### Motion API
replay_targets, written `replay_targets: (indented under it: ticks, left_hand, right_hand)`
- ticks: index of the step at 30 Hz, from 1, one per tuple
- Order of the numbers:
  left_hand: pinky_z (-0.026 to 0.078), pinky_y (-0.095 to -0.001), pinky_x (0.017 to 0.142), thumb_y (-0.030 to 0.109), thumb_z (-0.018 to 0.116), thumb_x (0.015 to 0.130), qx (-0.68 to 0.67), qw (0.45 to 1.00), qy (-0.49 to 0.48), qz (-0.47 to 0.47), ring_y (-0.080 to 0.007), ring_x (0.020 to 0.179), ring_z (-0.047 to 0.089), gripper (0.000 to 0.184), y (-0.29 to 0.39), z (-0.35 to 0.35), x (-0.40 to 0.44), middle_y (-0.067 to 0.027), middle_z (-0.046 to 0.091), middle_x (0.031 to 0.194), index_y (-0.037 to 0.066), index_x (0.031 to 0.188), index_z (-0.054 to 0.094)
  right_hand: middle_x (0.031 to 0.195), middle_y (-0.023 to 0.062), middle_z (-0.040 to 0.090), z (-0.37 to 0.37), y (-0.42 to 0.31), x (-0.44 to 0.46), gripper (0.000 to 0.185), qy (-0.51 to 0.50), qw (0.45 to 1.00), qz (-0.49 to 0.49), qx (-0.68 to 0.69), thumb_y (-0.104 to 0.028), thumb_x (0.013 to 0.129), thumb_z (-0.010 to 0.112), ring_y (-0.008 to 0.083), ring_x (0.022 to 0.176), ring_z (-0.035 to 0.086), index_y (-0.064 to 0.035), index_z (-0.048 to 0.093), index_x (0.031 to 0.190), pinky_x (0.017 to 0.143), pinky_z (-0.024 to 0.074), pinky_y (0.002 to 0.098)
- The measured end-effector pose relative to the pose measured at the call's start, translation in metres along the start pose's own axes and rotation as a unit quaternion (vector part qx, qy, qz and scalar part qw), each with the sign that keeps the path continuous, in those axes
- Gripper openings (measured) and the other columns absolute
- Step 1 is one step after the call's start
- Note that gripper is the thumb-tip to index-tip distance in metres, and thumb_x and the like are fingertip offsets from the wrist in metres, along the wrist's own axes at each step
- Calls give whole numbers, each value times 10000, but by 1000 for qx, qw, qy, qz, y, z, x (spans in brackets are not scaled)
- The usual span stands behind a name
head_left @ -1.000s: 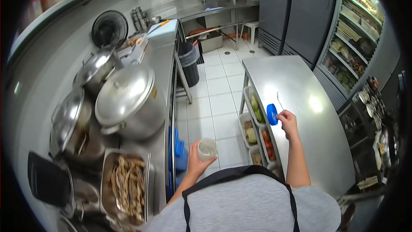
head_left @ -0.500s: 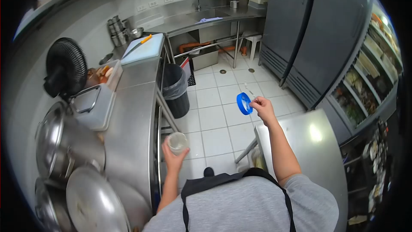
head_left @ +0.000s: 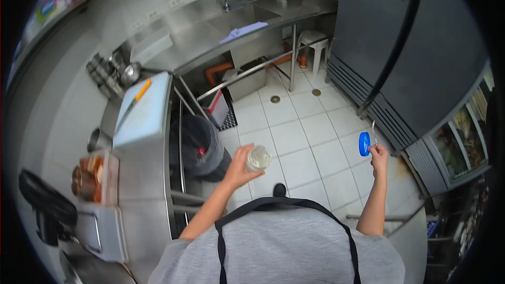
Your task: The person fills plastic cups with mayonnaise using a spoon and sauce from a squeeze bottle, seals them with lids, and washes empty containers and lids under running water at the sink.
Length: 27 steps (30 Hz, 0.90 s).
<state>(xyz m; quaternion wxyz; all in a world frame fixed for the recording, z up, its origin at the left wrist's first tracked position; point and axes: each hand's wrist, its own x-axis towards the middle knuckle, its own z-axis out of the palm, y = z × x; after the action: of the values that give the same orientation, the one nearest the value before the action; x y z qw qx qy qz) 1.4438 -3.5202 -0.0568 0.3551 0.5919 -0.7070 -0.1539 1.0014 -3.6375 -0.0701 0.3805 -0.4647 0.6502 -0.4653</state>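
A clear, round container (head_left: pixel 259 158) is in my left hand (head_left: pixel 241 167), its fingers and thumb wrapped round the side, out over the tiled floor. My right hand (head_left: pixel 379 159) pinches a blue lid (head_left: pixel 364 144) together with a thin metal spoon (head_left: pixel 374 130) whose end points up. The two hands are well apart, both in front of my body. Whether anything lies inside the container is hard to tell.
On the left counter lie a light blue cutting board (head_left: pixel 141 109) and an orange-handled knife (head_left: pixel 138 98). Below stands a lined black bin (head_left: pixel 199 144). Ahead is a steel sink counter (head_left: pixel 194 47) with a purple cloth (head_left: pixel 244 31). A dark refrigerator (head_left: pixel 421 63) stands right.
The view has moved forward, past the big pots and the right steel table, toward the sink. The container stays in my left hand, the lid and spoon in my right.
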Motion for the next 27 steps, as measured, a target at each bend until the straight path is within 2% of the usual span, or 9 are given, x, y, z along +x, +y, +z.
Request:
replay_targets:
  ticks: [2, 4, 7, 10, 11, 13, 17, 25, 27]
  left_hand:
    - [355, -388, 938, 243, 785, 554, -15, 997, -63, -36, -333, 1102, 419, 821, -24, -5, 43, -162, 436, 1163, 34, 1234, 375]
    - [357, -388, 937, 229, 791, 544, -15, 998, -51, -21, -327, 1087, 434, 819, -58, -23, 91, -158, 444, 1150, 32, 1229, 386]
    - [365, -354, 932, 162, 806, 532, -44, 986, 109, -118, -279, 1073, 455, 831, -112, -48, 148, -138, 452, 1120, 16, 1229, 378]
    - [376, -340, 912, 123, 798, 536, -58, 959, 223, -161, -257, 1037, 469, 822, -183, -61, 193, -134, 455, 1086, 10, 1233, 378]
    - [377, -346, 909, 115, 797, 533, -83, 950, 239, -182, -258, 1038, 468, 821, -191, -68, 211, -132, 456, 1086, 7, 1231, 378]
    - [375, -355, 909, 113, 796, 530, -41, 952, 228, -201, -283, 1043, 464, 828, -223, -73, 251, -143, 444, 1106, 7, 1234, 375]
    - [370, -359, 917, 117, 798, 527, -11, 966, 177, -187, -285, 1051, 461, 846, -295, -69, 339, -148, 428, 1137, 15, 1248, 368]
    - [366, -367, 925, 157, 811, 525, -70, 982, 151, -88, -290, 1076, 448, 866, -317, -73, 568, -146, 428, 1146, 23, 1251, 360]
    - [367, -366, 924, 157, 811, 526, -65, 983, 149, -84, -291, 1072, 452, 863, -327, -74, 612, -144, 434, 1140, 27, 1251, 362]
  right_hand:
    - [554, -20, 457, 58, 6, 57, 133, -14, 1000, -13, -4, -137, 711, 611, 72, 508, 406, -46, 537, 650, 463, 309, 239]
    - [573, 5, 507, 133, -13, 114, 125, -60, 996, -55, -27, -134, 698, 617, 99, 553, 464, -24, 561, 683, 504, 360, 263]
    - [600, 73, 566, 247, -69, 182, 159, -147, 970, -172, -84, -167, 671, 630, 149, 564, 526, -19, 582, 706, 528, 408, 299]
    - [572, 93, 536, 342, -123, 250, 167, -196, 944, -213, -159, -170, 665, 618, 173, 534, 512, -14, 563, 683, 514, 398, 310]
    - [555, 85, 515, 368, -135, 276, 171, -195, 937, -235, -171, -172, 662, 617, 155, 516, 482, -13, 553, 671, 498, 378, 302]
    - [578, 133, 542, 414, -150, 333, 187, -193, 927, -247, -204, -195, 654, 613, 260, 552, 550, -18, 568, 690, 534, 423, 349]
    - [585, 139, 550, 470, -189, 437, 204, -162, 937, -227, -209, -210, 648, 617, 280, 561, 556, -17, 571, 694, 536, 422, 361]
    - [825, 175, 626, 552, -246, 667, 208, -23, 921, -173, -349, -206, 684, 600, 329, 816, 605, -60, 629, 828, 707, 470, 408]
    - [831, 178, 625, 578, -249, 726, 217, -10, 921, -161, -355, -210, 679, 593, 329, 822, 604, -57, 631, 828, 713, 469, 404]
